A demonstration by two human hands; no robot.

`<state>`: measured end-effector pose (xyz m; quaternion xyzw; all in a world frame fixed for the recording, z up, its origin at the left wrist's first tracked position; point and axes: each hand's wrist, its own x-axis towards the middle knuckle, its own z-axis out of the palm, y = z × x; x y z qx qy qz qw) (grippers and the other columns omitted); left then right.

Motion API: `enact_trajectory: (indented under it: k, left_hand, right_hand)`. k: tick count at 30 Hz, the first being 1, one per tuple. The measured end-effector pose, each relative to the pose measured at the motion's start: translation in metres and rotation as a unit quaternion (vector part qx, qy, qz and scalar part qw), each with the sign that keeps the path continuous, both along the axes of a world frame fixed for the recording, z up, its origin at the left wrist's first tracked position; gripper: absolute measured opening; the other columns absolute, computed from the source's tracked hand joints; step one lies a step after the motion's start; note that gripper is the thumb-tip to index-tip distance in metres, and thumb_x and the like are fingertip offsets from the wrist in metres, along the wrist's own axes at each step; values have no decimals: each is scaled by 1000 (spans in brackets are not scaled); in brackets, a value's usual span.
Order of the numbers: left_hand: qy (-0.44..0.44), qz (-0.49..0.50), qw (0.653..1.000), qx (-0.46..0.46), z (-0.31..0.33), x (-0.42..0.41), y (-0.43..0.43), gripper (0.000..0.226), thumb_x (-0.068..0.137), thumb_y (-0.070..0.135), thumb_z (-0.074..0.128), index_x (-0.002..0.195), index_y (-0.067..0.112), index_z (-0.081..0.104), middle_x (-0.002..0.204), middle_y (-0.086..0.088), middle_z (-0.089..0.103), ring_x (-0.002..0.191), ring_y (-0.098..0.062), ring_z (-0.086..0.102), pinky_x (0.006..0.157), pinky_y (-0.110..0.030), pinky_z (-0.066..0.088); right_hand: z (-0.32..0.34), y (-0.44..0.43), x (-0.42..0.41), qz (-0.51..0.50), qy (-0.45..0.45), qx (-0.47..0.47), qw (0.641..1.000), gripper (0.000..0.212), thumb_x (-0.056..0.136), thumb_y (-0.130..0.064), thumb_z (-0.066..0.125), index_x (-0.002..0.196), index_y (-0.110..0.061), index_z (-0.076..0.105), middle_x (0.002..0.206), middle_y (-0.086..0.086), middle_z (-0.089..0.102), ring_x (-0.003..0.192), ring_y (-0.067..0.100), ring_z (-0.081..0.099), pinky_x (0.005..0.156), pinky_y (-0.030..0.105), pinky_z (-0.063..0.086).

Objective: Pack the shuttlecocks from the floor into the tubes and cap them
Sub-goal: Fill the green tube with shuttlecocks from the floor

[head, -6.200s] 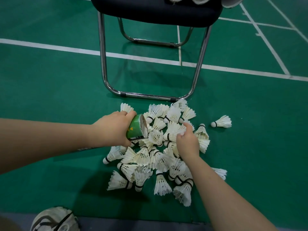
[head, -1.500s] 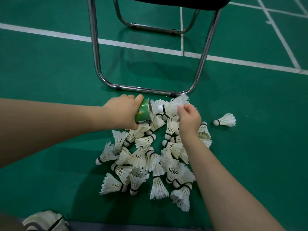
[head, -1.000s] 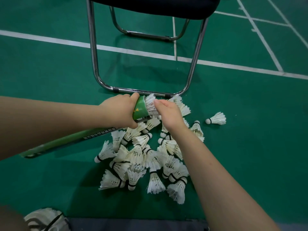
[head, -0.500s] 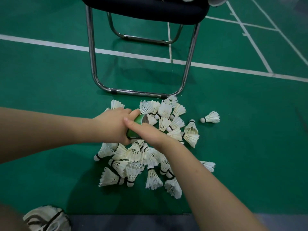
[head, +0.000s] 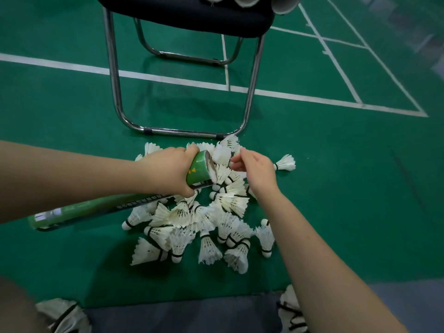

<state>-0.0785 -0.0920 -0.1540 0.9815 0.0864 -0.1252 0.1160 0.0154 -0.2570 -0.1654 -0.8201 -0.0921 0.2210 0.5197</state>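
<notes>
Our left hand (head: 168,171) grips the green tube (head: 198,168) near its open mouth, over the pile of shuttlecocks (head: 204,219) on the floor (head: 336,200). Our right hand (head: 254,171) is beside the mouth, its fingers half curled at one shuttlecock (head: 222,155); we cannot tell if they pinch it.

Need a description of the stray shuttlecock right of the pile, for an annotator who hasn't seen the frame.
Find the metal-framed chair on the green floor; a pile of white shuttlecocks lies just in front of it. Right of the pile, past the right hand, one shuttlecock lies alone on its side, cork pointing left toward the hand, touching no other.
</notes>
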Motion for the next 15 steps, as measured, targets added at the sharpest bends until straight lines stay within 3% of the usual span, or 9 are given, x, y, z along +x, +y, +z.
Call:
enact_trajectory:
  k: [4,10,13,15]
  left_hand:
    - [-6,-14,1000,6,6,4,-10,77,67,46,74,125,18,33,89,3,52,78,-17,53,68,-34,53]
    - [-8,-11,1000,17,14,25,-25,82,66,45,76,128,16,31,87,-1,55,74,-17,55,64,-37,56]
    - [-4,-19,999,30,14,37,-37,82,65,45,76,127,15,32,85,0,54,72,-17,55,63,-37,57]
    - [3,-26,999,35,10,44,-46,81,64,47,77,124,15,33,85,0,55,71,-16,56,63,-38,57]
  right_hand:
    - [-15,-43,9,-40,39,-60,997,29,95,-26,45,75,-17,65,75,-3,66,74,12,61,83,31,49]
    - [-45,-87,2,-59,78,-110,989,26,93,-23,45,76,-20,63,77,-3,65,74,12,59,73,28,44]
    - [-64,-110,-1,9,40,-220,975,19,93,-27,45,98,-24,63,97,-5,65,77,10,55,62,25,42]
    - [-79,-125,-3,69,12,-301,951,28,92,-24,47,118,-27,58,117,-6,61,95,12,56,77,27,46]
